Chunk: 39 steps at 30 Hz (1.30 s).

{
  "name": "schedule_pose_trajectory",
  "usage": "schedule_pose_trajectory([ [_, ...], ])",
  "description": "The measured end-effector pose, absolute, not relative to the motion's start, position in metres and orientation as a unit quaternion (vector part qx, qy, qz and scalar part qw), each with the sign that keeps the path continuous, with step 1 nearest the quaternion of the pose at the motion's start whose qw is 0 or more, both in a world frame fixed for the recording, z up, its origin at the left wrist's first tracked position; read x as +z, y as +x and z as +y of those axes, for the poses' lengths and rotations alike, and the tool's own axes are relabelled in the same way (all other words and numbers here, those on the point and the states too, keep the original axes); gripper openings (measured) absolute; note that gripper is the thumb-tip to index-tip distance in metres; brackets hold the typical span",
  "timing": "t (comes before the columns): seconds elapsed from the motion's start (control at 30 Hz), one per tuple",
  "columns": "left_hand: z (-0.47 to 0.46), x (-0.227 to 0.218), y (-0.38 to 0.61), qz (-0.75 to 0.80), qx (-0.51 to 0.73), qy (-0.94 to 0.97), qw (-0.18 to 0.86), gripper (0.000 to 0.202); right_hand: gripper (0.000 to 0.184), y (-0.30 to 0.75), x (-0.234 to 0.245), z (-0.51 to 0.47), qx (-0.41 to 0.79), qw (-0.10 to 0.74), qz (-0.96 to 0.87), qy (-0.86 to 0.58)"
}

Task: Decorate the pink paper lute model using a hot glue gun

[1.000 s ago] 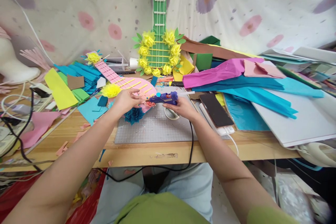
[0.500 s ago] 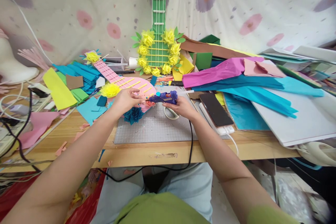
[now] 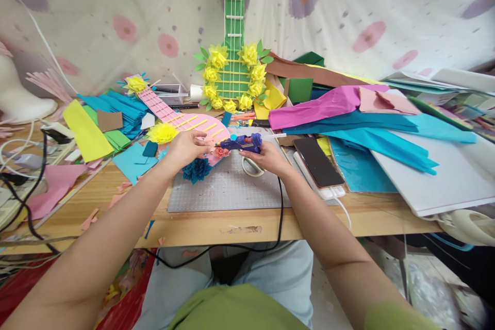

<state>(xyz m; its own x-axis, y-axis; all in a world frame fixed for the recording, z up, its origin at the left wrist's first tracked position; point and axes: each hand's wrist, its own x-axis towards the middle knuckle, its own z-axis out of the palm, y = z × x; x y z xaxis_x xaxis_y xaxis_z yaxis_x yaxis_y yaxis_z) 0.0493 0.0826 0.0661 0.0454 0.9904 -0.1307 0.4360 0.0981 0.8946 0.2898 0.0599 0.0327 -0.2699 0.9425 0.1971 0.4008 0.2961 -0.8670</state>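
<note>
My right hand (image 3: 266,157) is closed round a blue glue gun (image 3: 243,143) whose nozzle points left at a small pink paper flower (image 3: 220,152). My left hand (image 3: 186,148) rests with curled fingers on the body of a pink paper guitar (image 3: 181,118), right beside that flower. A dark blue paper flower (image 3: 196,169) lies under the guitar's lower edge and a yellow one (image 3: 163,133) sits on its left side. All of this is over a grey cutting mat (image 3: 228,185). The gun's black cord (image 3: 281,216) drops over the table's front edge.
A green paper guitar (image 3: 234,36) ringed with yellow flowers stands against the back cloth. Coloured paper sheets (image 3: 348,113) pile up on the right, with a phone (image 3: 317,161) and a white board (image 3: 444,175). Paper scraps (image 3: 88,136), cables and a power strip crowd the left.
The glue gun's nozzle has crept slightly left and down to the pink flower. My left hand has stayed on the guitar body.
</note>
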Motion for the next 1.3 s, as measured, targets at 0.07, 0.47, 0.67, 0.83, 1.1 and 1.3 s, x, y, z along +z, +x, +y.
schedule_pose_trajectory([
  [0.07,0.085,0.063,0.048,0.611,0.325,0.588,0.419,0.076,0.035,0.290,0.032,0.060,0.359,0.386,-0.706,-0.473],
  [0.47,0.068,0.097,0.064,0.653,0.275,0.595,0.380,0.059,0.034,0.292,0.029,0.059,0.344,0.378,-0.718,-0.472],
  [0.67,0.070,0.095,0.064,0.645,0.287,0.592,0.389,0.056,0.037,0.291,0.029,0.059,0.355,0.375,-0.722,-0.460],
  [0.83,0.069,0.101,0.065,0.614,0.318,0.549,0.469,0.056,0.040,0.296,0.031,0.057,0.357,0.379,-0.708,-0.477],
  [1.1,0.081,0.102,0.043,0.519,0.335,0.501,0.606,0.041,0.052,0.329,0.016,0.073,0.285,0.467,-0.561,-0.621],
  [1.3,0.088,0.101,0.037,0.547,0.357,0.513,0.557,0.048,0.050,0.333,-0.008,0.090,0.189,0.379,-0.552,-0.719],
])
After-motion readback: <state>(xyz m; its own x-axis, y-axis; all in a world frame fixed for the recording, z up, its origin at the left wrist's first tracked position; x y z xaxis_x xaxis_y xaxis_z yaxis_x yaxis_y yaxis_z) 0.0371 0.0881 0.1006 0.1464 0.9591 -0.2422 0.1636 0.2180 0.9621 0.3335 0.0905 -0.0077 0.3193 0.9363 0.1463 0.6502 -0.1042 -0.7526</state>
